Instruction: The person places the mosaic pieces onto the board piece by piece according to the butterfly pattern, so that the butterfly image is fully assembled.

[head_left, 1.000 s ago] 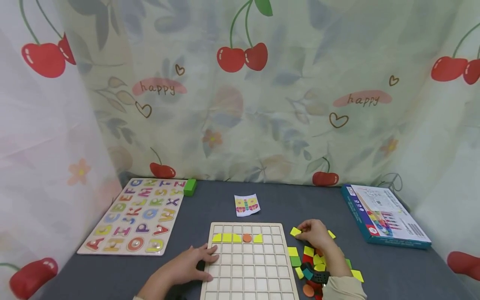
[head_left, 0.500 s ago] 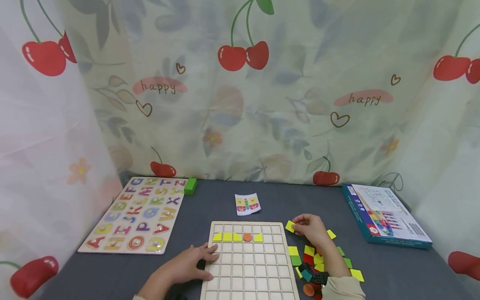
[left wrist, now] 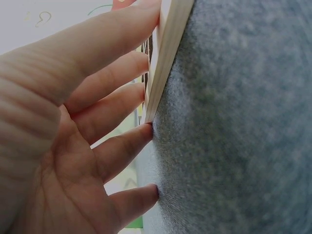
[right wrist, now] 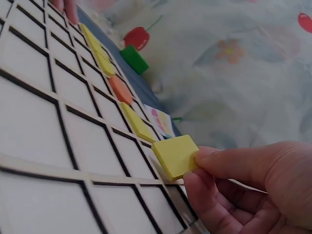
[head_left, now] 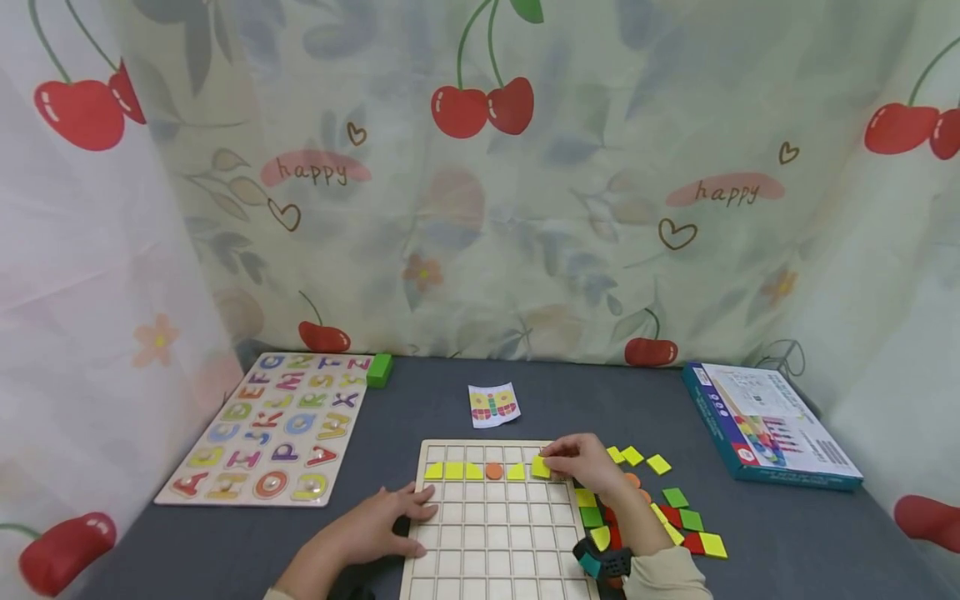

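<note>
A wooden grid board (head_left: 487, 517) lies at the front middle of the table. In its second row sit several yellow pieces (head_left: 453, 471) and an orange disc (head_left: 493, 472). My right hand (head_left: 588, 462) pinches a yellow square tile (right wrist: 176, 155) between thumb and fingers, tilted over the right end of that row. In the right wrist view the tile overlaps the cells just past the last yellow piece. My left hand (head_left: 378, 525) rests at the board's left edge with spread, relaxed fingers; in the left wrist view the thumb and fingertips touch the board's side (left wrist: 168, 58).
Right of the board lie loose yellow, green (head_left: 675, 497), red and orange pieces, partly under my right forearm. A butterfly picture card (head_left: 493, 406) lies behind the board. An alphabet puzzle (head_left: 270, 433) with a green block (head_left: 379, 371) is left; a flat box (head_left: 772, 429) is right.
My right hand has carried the yellow square tile leftward from the loose pieces to over the board's second row. The left hand has stayed at the board's edge.
</note>
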`<state>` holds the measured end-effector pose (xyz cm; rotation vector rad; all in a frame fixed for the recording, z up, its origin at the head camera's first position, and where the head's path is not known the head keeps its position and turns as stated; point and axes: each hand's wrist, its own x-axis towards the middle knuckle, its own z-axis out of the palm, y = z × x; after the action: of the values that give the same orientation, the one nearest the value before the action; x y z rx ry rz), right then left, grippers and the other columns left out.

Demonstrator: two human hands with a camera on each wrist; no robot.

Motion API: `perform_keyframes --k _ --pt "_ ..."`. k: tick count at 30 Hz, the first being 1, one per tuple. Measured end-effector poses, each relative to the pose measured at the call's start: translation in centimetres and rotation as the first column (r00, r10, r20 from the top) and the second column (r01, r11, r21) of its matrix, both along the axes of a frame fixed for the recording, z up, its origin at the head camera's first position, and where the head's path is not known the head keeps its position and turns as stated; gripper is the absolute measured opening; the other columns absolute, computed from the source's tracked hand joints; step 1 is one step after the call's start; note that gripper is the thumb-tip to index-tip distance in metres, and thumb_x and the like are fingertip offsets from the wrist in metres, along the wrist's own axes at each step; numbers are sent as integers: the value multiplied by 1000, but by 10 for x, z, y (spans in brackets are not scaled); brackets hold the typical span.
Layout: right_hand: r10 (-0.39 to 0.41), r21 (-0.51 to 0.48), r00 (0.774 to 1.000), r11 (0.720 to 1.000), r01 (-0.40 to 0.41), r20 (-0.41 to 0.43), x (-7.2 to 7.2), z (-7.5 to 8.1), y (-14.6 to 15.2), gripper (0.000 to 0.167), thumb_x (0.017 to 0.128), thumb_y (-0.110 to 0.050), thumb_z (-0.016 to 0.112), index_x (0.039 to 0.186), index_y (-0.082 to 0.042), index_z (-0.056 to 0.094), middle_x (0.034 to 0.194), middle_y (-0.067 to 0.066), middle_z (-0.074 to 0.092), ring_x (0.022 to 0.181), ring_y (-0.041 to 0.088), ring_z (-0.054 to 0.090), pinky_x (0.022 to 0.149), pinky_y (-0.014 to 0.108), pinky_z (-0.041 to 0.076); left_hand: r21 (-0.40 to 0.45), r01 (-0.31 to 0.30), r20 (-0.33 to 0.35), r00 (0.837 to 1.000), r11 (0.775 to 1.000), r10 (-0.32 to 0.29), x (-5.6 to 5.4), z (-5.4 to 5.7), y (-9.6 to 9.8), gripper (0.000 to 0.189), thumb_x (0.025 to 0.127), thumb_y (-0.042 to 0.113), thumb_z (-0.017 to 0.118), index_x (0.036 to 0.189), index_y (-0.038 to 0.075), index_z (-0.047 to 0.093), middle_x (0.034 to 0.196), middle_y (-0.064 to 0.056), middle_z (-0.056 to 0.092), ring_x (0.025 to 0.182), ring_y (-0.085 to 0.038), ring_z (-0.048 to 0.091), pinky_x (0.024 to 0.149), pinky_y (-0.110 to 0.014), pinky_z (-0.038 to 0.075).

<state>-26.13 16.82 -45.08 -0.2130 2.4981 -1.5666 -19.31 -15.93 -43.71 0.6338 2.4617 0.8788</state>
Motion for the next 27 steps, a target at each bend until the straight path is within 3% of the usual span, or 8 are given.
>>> perform_keyframes --k 5,11,18,21,27 --pt "35 64 999 997 -33 -37 1 -5 -7 13 85 -6 65 96 -2 71 87 6 66 69 13 58 63 24 53 2 -2 2 1000 1000 2 0 0 0 59 76 29 75 128 7 57 145 -9 42 139 -39 26 107 -70 10" --pt "33 185 995 983 -15 -95 2 -3 -13 12 81 -3 68 92 -8 73 85 2 63 72 14 51 62 25 46 8 -2 2 1000 1000 2 0 1 0 59 76 29 75 128 8 57 145 -10 42 139 -40 26 107 -69 10" --pt "22 236 992 972 8 -122 5 2 -15 12 80 -1 68 88 -9 73 83 1 61 74 14 49 62 24 43 11 -10 8 1000 1000 10 0 1 0 59 77 30 74 128 8 57 146 -9 42 139 -39 25 108 -68 9" --pt "34 238 994 971 -8 -104 5 3 -11 11 81 -3 68 90 -9 73 86 1 64 75 13 52 64 24 46 11 -10 15 1000 1000 9 0 0 0 58 77 30 74 128 8 57 146 -9 42 140 -39 25 108 -68 9" --pt "79 149 992 987 -64 -101 10 12 7 14 85 -6 64 96 1 71 93 9 66 76 15 59 68 28 54 0 -13 14 1000 1000 13 -2 -1 0 58 76 30 75 128 9 58 145 -9 43 139 -39 25 108 -68 9"
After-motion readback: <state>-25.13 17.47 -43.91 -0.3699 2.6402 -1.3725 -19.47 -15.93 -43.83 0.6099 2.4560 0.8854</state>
